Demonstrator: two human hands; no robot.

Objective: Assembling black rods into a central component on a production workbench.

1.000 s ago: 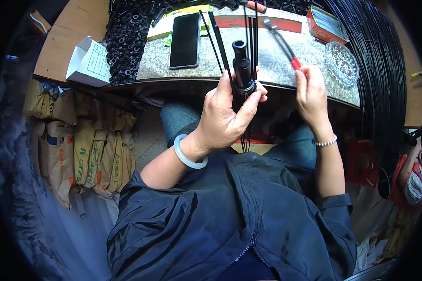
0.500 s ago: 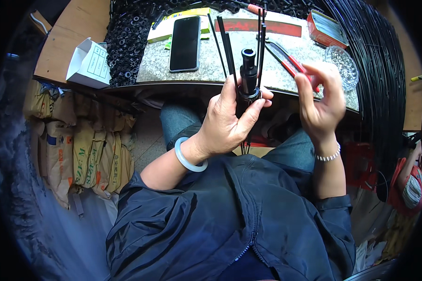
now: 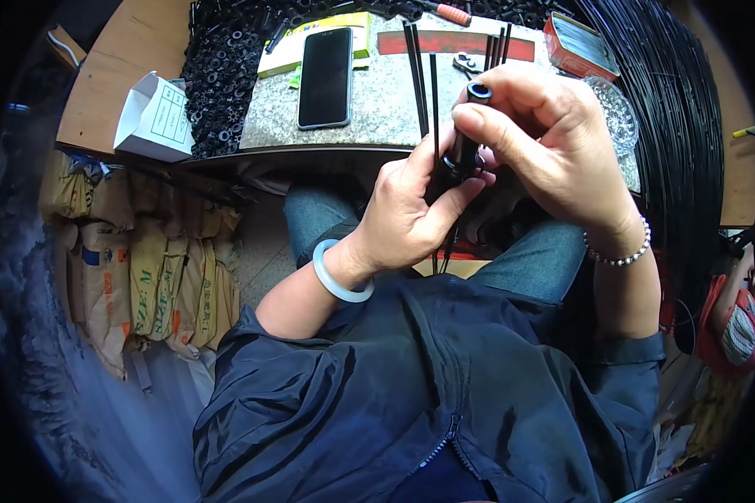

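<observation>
My left hand point(image 3: 411, 205) is closed around the lower part of a black stepped tube point(image 3: 460, 155) with several thin black rods point(image 3: 419, 80) standing up around it. More rod ends poke out below the hand. The tube is tilted slightly, its round open end facing up. My right hand point(image 3: 554, 138) has its thumb and fingers closed at the tube's upper end, with rods showing behind the fingers. Just beyond, the jaws of a pair of pliers point(image 3: 466, 64) lie on the speckled board point(image 3: 268, 130); my right hand hides the handles.
On the board are a phone point(image 3: 325, 80), a red strip point(image 3: 453, 46), an open tin point(image 3: 580, 46) and a clear glass dish point(image 3: 614, 117). Black rings point(image 3: 218, 92) are heaped at left beside a white box point(image 3: 155, 117). A bundle of long black rods point(image 3: 684, 126) hangs at right.
My right hand has moved left from above the pliers' handles onto the tube's upper end. The tube has tilted and shifted slightly right, still in my left hand.
</observation>
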